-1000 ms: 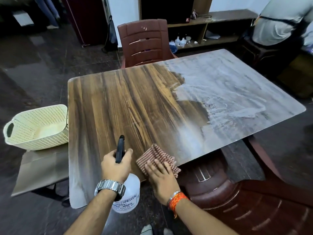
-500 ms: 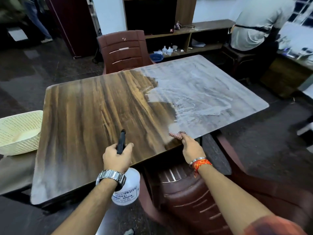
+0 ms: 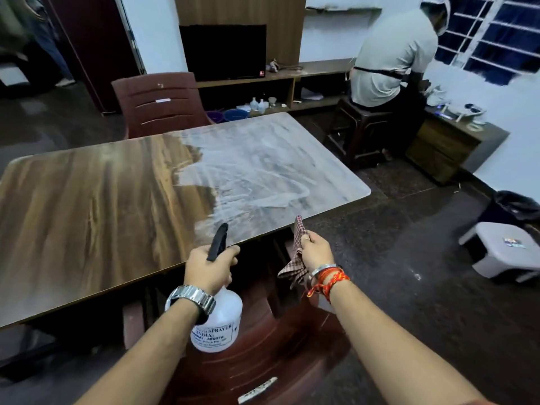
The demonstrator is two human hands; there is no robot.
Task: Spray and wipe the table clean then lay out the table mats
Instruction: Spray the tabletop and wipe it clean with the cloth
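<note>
- Left hand (image 3: pixel 211 267) closed round spray bottle (image 3: pixel 217 324) neck, nozzle aimed 12 o'clock; right hand (image 3: pixel 317 251) pinches checked cloth (image 3: pixel 295 258), dangling off table (image 3: pixel 96 200) edge.
- Cloth soft, limp, likely damp; bunch it in the palm.
- Bottle rigid plastic, probably light; hold neck.
- White film covers table from 12 to 2 o'clock.
- Label reads "SPRAYER"; rest blurred.

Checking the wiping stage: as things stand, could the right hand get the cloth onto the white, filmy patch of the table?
Probably yes. The right hand holds the checked cloth lifted just off the near edge of the table, and the filmy patch begins right beyond that edge. Nothing stands between them; its far corner may need a lean.
</note>
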